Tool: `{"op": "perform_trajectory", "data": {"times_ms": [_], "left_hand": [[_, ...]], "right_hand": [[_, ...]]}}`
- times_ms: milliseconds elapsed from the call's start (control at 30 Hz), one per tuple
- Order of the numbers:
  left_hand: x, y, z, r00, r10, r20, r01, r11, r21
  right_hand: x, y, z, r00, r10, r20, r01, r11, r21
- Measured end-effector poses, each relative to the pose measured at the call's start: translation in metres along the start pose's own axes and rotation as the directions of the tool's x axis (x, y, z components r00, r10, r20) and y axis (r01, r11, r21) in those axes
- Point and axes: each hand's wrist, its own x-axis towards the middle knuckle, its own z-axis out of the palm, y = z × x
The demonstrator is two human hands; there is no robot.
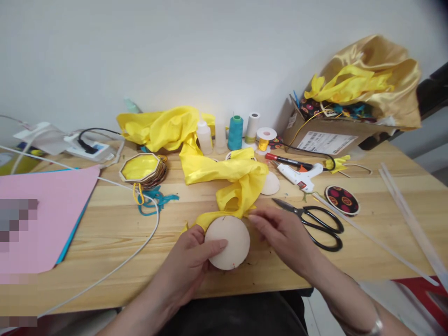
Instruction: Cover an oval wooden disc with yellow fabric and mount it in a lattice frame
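Note:
My left hand (pixel 191 254) grips a round cream-white card disc (pixel 234 240), its thumb flat on the face and its fingers underneath. A strip of yellow satin fabric (pixel 241 179) runs along the disc's far edge and loops up behind it. At the disc's right, my right hand (pixel 280 235) is closed, with thumb and forefinger pinching the fabric's edge. Black-handled scissors (pixel 308 224) lie just right of that hand, blades partly behind the fingers. Another pale disc (pixel 270 183) lies partly under the fabric.
A white glue gun (pixel 300 176), a marker (pixel 289 161) and a dark patterned disc (pixel 342 200) lie to the right. Behind stand a teal thread cone (pixel 235 133) and squeeze bottle (pixel 204 137). Stacked octagonal frames (pixel 143 170), a white cable (pixel 154 228) and pink sheets (pixel 70 200) lie left.

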Motion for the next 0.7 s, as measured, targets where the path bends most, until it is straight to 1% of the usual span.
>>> {"op": "perform_trajectory", "data": {"times_ms": [33,67,100,133,167,200,233,267,333,433,567,633,700], "left_hand": [[-0.001,0.0,-0.001,1.0,0.002,-0.013,-0.002,1.0,0.003],[-0.003,0.0,-0.002,1.0,0.005,-0.027,-0.005,1.0,0.005],[-0.004,0.001,-0.003,0.999,0.006,-0.04,-0.006,1.0,0.006],[-0.005,0.001,-0.004,0.999,0.008,-0.051,-0.008,1.0,0.007],[-0.006,0.002,-0.005,0.998,0.01,-0.058,-0.01,1.0,0.007],[-0.007,0.002,-0.005,0.998,0.013,-0.061,-0.012,1.0,0.01],[-0.007,0.003,-0.006,0.998,0.017,-0.064,-0.017,1.0,0.014],[-0.008,0.004,-0.006,0.998,0.023,-0.065,-0.022,1.0,0.016],[-0.009,0.004,-0.006,0.997,0.031,-0.068,-0.03,0.999,0.018],[-0.01,0.005,-0.007,0.997,0.032,-0.074,-0.03,0.999,0.018],[-0.012,0.005,-0.009,0.997,0.043,-0.063,-0.042,0.999,0.02],[-0.012,0.007,-0.01,0.996,0.054,-0.067,-0.053,0.998,0.019],[-0.012,0.008,-0.012,0.995,0.061,-0.076,-0.06,0.998,0.02]], "right_hand": [[-0.005,0.004,-0.009,0.988,-0.076,-0.137,0.051,0.982,-0.181],[-0.01,0.01,-0.018,0.962,-0.136,-0.236,0.04,0.928,-0.37],[-0.015,0.017,-0.027,0.94,-0.174,-0.295,-0.012,0.843,-0.537],[-0.02,0.025,-0.035,0.931,-0.198,-0.306,-0.058,0.749,-0.66],[-0.025,0.033,-0.043,0.934,-0.211,-0.287,-0.078,0.666,-0.742],[-0.03,0.041,-0.049,0.936,-0.208,-0.283,-0.104,0.604,-0.79],[-0.034,0.048,-0.053,0.951,-0.187,-0.248,-0.104,0.559,-0.823],[-0.037,0.055,-0.056,0.959,-0.176,-0.222,-0.096,0.534,-0.84],[-0.041,0.065,-0.059,0.968,-0.157,-0.194,-0.091,0.502,-0.86],[-0.041,0.072,-0.059,0.973,-0.147,-0.176,-0.087,0.474,-0.876],[-0.037,0.073,-0.061,0.98,-0.077,-0.185,-0.123,0.498,-0.858],[-0.037,0.071,-0.065,0.979,-0.021,-0.203,-0.162,0.526,-0.835],[-0.04,0.067,-0.07,0.974,0.014,-0.224,-0.192,0.573,-0.797]]}}
